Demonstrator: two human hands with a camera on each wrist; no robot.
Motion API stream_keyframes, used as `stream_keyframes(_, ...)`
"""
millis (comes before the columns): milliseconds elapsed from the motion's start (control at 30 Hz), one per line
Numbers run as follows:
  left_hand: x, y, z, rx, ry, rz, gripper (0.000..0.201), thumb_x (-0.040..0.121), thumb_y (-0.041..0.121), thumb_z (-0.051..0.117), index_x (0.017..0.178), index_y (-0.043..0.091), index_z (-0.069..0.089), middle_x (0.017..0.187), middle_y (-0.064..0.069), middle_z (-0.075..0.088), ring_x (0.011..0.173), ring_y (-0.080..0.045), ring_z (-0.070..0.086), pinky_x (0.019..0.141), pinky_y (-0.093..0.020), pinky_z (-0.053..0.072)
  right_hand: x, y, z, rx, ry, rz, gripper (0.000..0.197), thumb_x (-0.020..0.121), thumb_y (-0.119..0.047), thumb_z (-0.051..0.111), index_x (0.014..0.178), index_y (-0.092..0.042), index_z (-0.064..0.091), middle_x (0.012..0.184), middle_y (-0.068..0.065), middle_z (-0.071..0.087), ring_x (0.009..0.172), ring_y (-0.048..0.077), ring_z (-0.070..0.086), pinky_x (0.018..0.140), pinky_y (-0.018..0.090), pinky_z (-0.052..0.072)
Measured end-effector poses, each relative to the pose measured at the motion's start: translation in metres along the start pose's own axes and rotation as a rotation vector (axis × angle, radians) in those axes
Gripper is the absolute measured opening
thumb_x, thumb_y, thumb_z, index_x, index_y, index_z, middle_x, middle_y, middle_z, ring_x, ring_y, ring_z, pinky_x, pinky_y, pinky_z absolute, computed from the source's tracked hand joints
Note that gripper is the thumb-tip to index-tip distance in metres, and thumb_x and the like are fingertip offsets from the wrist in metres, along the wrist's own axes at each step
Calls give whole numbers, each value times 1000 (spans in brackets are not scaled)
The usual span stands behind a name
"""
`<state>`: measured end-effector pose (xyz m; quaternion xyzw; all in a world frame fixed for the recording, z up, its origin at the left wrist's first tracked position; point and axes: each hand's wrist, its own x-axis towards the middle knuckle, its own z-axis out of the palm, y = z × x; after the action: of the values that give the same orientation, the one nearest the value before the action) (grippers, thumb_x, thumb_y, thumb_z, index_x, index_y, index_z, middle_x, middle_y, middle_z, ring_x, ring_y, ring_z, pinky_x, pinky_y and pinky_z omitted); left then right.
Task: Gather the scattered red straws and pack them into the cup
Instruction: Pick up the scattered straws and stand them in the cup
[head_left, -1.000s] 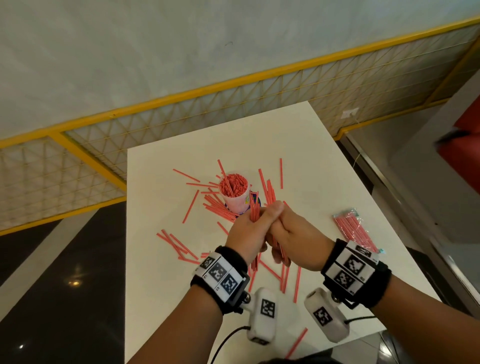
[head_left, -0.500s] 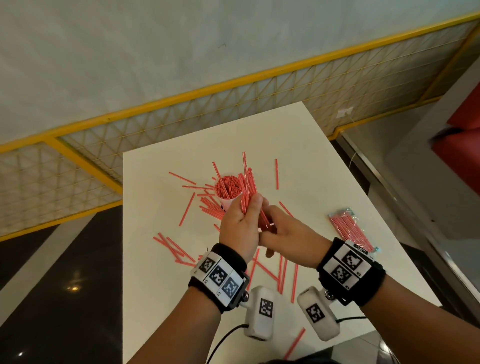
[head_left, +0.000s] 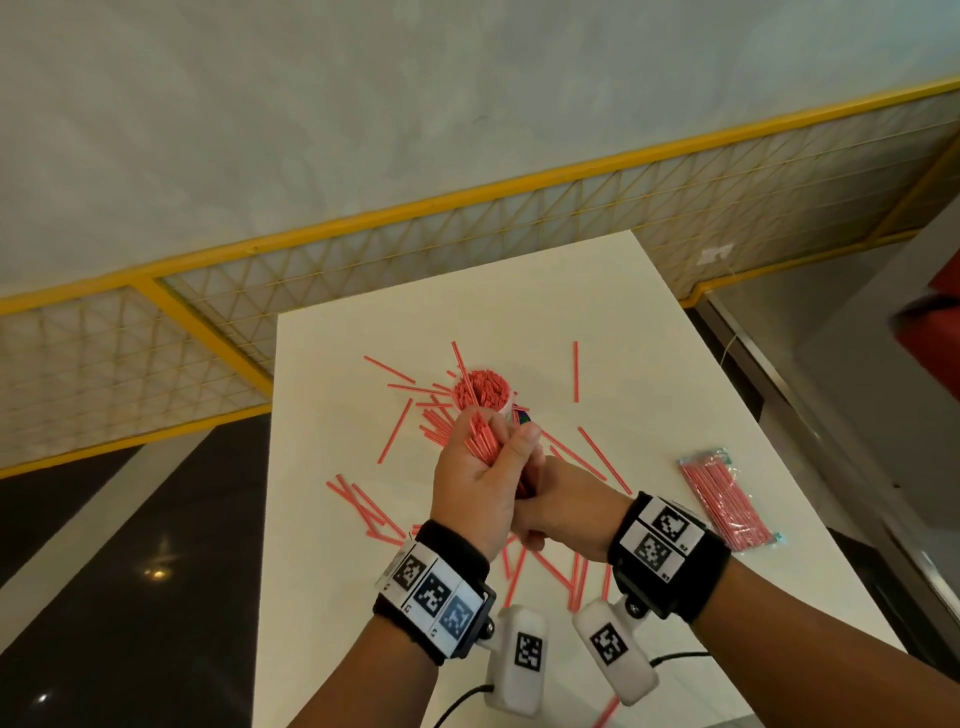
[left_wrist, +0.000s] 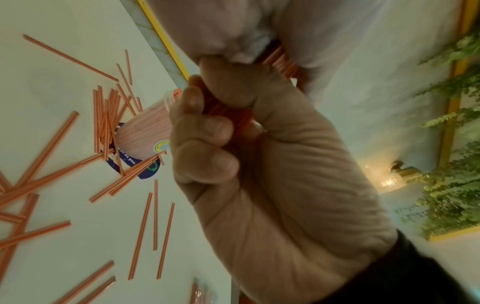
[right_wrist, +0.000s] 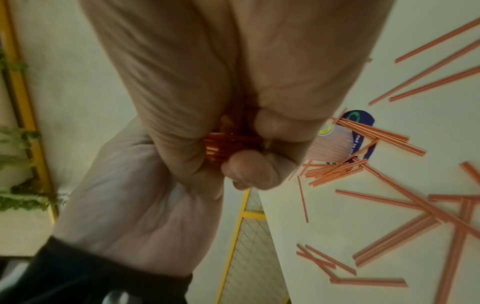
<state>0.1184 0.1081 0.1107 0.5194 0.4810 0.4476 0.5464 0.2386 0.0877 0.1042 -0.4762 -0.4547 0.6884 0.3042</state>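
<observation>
I see my left hand (head_left: 475, 486) with fingers curled tight around a bundle of red straws (head_left: 485, 441), just in front of the cup (head_left: 483, 391) already packed with straws. My right hand (head_left: 563, 506) grips the bundle's lower end. More loose straws (head_left: 397, 436) lie scattered across the white table (head_left: 649, 322).

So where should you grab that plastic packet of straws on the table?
Likely across the middle of the sealed packet, coming down from above. It lies flat on the white table, long and narrow, apart from the loose straws, so fingers can close over its two long sides without it tipping.
</observation>
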Motion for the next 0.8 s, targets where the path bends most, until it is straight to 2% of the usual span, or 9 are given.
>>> stream_keyframes(100, 8, -1, -3, 7, 19, 18, 43, 95, 24, 71, 82, -10, 48, 79, -31, 62, 77, -32, 67, 73, -23, 57, 9, -2, 0, -171, 11, -8, 11, 79, -3, 62, 83, -13, 62, 57, -1, 54, 52, 15, 48, 51, 28, 44)
stream_keyframes(200, 18, -3, -6, 139, 33, 40, 47, 93, 50, 60, 80, 6, 69, 75, -5, 71, 77, -12, 69, 73, -17, 53, 20, -9, 4, -432, 53, -101, 13, 90, -4, 55, 80, -13, 57, 64, -2, 58, 57, 7, 51, 56, 31, 45)
stream_keyframes(300, 32, -10, -13, 248, 39, 24, 47, 95, 64, 47, 88, 24, 71, 77, 9, 70, 81, -7, 68, 73, -18, 51, 34, -10, 3, -726, 161, -275, 19, 92, -8, 53, 106, -15, 64, 103, 0, 66, 98, 5, 50, 88, 22, 45)
stream_keyframes(333, 38, -14, -15, 276, 32, 28, 47, 95, 67, 45, 90, 27, 70, 81, 9, 69, 82, -8, 68, 75, -20, 50, 41, -9, 0, -825, 223, -290, 20, 92, -13, 51, 107, -16, 64, 104, 0, 65, 102, 13, 49, 92, 27, 47)
stream_keyframes(433, 59, -17, -20, 325, -19, 72, 42, 98, 64, 49, 79, 29, 60, 79, 7, 61, 77, -10, 60, 78, -27, 47, 59, -15, -8, -837, 254, -217, 17, 95, -9, 46, 93, -8, 64, 85, 9, 65, 81, 29, 58, 70, 41, 53)
stream_keyframes(567, 84, 0, -22, 259, -80, -36, 48, 87, 68, 61, 103, 22, 59, 103, -1, 70, 95, -10, 66, 82, -26, 51, 83, -24, -21, -845, 281, -143, 25, 106, -18, 42, 114, -7, 63, 98, 4, 67, 79, 18, 61, 69, 29, 47)
stream_keyframes(667, 117, 6, -30, 267, 109, -92, 42, 98, 62, 50, 113, 23, 57, 112, 4, 66, 96, -2, 61, 73, -18, 41, 97, -23, -43, -583, 402, -66, 26, 106, -40, 49, 92, -21, 61, 71, -2, 64, 56, 12, 56, 55, 25, 44)
stream_keyframes(733, 144, 2, -36, 337, 218, -162, 35, 101, 51, 52, 118, 20, 56, 117, 0, 66, 88, -4, 59, 67, -21, 39, 107, -18, -56, -446, 436, -41, 25, 104, -41, 52, 93, -22, 62, 65, 2, 66, 49, 10, 56, 52, 26, 44)
stream_keyframes(800, 165, -6, -40, 438, 188, -306, 40, 100, 42, 58, 133, 21, 51, 130, -5, 63, 90, -15, 62, 71, -27, 44, 114, -14, -63, -329, 463, -45, 23, 103, -41, 55, 102, -20, 66, 69, 6, 71, 56, 16, 64, 55, 29, 46)
